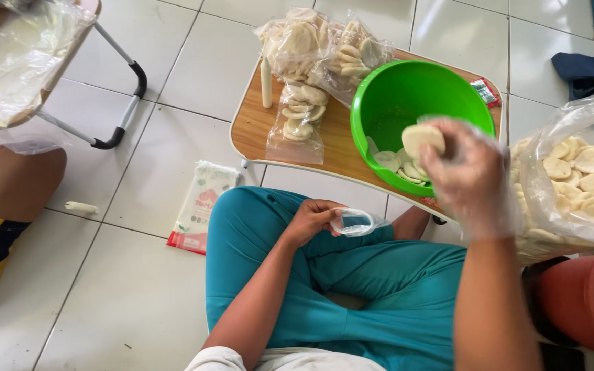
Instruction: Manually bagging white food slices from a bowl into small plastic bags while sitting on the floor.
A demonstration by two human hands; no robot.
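My right hand, in a thin clear plastic glove, holds a stack of pale round crackers over the green bowl. A few more crackers lie in the bottom of that bowl. My left hand rests on my teal-trousered knee and pinches a small empty clear plastic bag. The bowl stands on a low wooden folding table, beside filled cracker bags.
A big open plastic sack of crackers sits at my right, above a terracotta pot. A white candle stands on the table. A white packet lies on the tiled floor. Another person's knee and a second folding table are at left.
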